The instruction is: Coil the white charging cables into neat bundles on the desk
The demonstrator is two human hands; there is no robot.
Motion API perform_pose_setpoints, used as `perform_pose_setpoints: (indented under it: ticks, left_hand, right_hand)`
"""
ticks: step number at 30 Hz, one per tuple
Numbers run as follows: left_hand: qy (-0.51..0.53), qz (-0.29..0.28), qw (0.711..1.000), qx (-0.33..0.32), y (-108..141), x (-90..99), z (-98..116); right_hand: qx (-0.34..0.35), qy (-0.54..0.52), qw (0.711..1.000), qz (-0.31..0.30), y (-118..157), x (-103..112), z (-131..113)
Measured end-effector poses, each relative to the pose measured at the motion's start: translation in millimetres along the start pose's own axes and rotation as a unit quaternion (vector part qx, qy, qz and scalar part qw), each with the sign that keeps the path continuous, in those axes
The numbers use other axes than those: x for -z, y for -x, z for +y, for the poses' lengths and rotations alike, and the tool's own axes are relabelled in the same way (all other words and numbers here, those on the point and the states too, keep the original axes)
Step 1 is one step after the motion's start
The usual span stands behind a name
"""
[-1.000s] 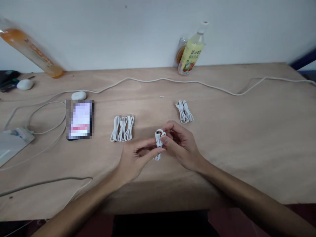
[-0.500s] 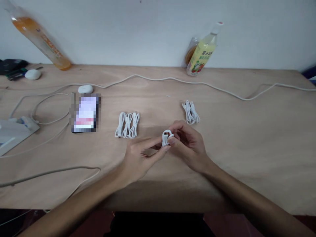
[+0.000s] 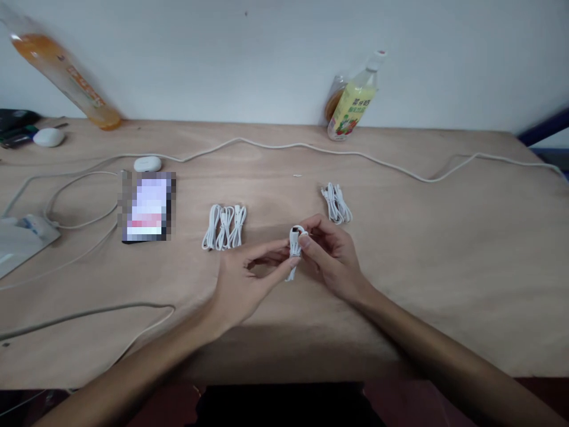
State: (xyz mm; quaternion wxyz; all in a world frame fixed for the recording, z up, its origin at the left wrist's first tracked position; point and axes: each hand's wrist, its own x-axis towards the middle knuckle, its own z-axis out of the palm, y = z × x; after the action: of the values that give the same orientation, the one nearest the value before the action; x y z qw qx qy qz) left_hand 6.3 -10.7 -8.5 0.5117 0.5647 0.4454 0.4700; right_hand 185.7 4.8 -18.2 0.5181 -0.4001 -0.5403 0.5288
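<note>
A coiled white cable [image 3: 294,242] is held up between both hands, its plug end showing near the top loop. My left hand [image 3: 249,276] pinches the bundle from the left with thumb and fingers. On the other side, my right hand [image 3: 331,252] grips the upper loop, thumb over it. Three coiled white cables [image 3: 224,227] lie side by side on the table behind my left hand. Beyond my right hand rests another group of coiled white cables [image 3: 336,203].
A phone [image 3: 148,207] and a white earbud case [image 3: 147,164] lie at the left. One long white cable [image 3: 306,146] crosses the back. An orange drink bottle [image 3: 84,95] and a yellow-labelled bottle [image 3: 353,107] stand by the wall.
The held bundle is turned more upright, and its lower strands now show below my left thumb. The whole view has shifted slightly, moving most table items a little left.
</note>
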Motion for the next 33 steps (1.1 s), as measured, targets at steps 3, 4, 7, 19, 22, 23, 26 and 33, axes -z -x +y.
perform_pose_setpoints:
  ticks: [3,4,7,19,22,23,26,33]
  left_hand:
    - [0.002,-0.003,1.0,0.005,-0.6,0.1,-1.6]
    - [-0.002,-0.004,1.0,0.005,-0.8,0.1,-1.8]
    - [-0.032,-0.001,0.999,-0.01,-0.7,0.7,-2.0]
    - [-0.003,-0.002,1.0,0.024,-4.0,0.6,-4.2]
    - [0.029,-0.01,0.999,0.029,-6.6,0.2,-4.7]
    - [0.035,-0.012,0.999,0.031,-7.3,0.2,-4.8]
    - [0.041,-0.01,0.999,0.032,-8.4,0.6,-5.7]
    - [-0.052,0.006,0.998,-0.046,-9.1,4.1,-10.1]
  right_hand:
    - [-0.005,-0.015,1.0,-0.003,0.4,-1.6,-0.2]
    - [-0.008,-0.021,1.0,-0.003,0.5,-1.9,0.1]
    - [-0.02,-0.037,0.999,-0.005,1.1,-2.4,1.7]
    - [-0.031,-0.055,0.998,0.002,-0.1,-5.2,1.3]
    - [-0.028,-0.052,0.998,0.002,-0.7,-5.1,2.6]
    - [-0.028,-0.05,0.998,0.001,-0.9,-5.0,2.7]
    - [-0.028,-0.045,0.999,-0.004,-2.2,-4.4,2.5]
    - [-0.037,-0.031,0.998,-0.028,-4.6,-1.7,4.6]
